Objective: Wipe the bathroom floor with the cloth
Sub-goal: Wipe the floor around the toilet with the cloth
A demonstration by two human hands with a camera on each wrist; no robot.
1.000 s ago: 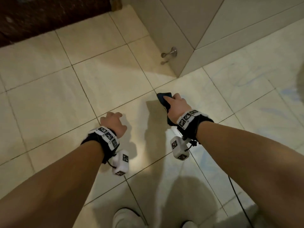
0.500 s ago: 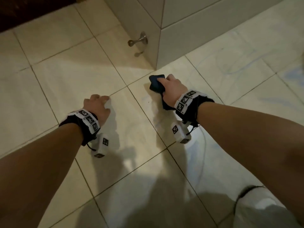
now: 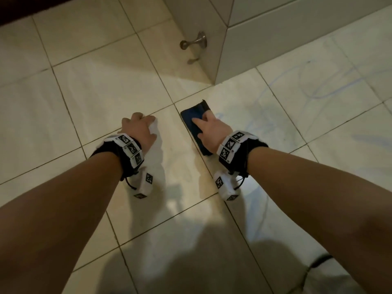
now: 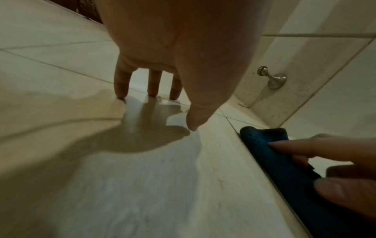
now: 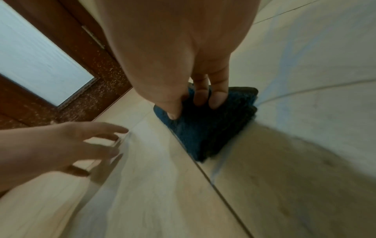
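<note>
A dark blue folded cloth (image 3: 192,113) (image 4: 262,141) (image 5: 203,133) lies flat on the pale tiled floor (image 3: 106,98), just right of a grout line. My right hand (image 3: 201,122) (image 5: 191,107) presses down on it, with the index finger stretched out across the top and the thumb at its left edge. The rear half of the cloth is hidden under the palm. My left hand (image 3: 140,122) (image 4: 162,104) is a tile's width to the left, holding nothing, its spread fingertips touching the bare floor.
A tiled wall corner (image 3: 222,49) juts out just beyond the cloth, with a metal doorstop (image 3: 194,44) (image 4: 272,78) on its left face. Faint blue scribbles (image 3: 318,90) mark the tiles to the right. A brown door (image 5: 91,80) stands at the far left. A white shoe (image 3: 331,276) shows bottom right.
My right hand held the cloth bunched up; now the cloth lies flat under its fingers. Both hands have come down to the floor, and the left fingertips now touch the tile.
</note>
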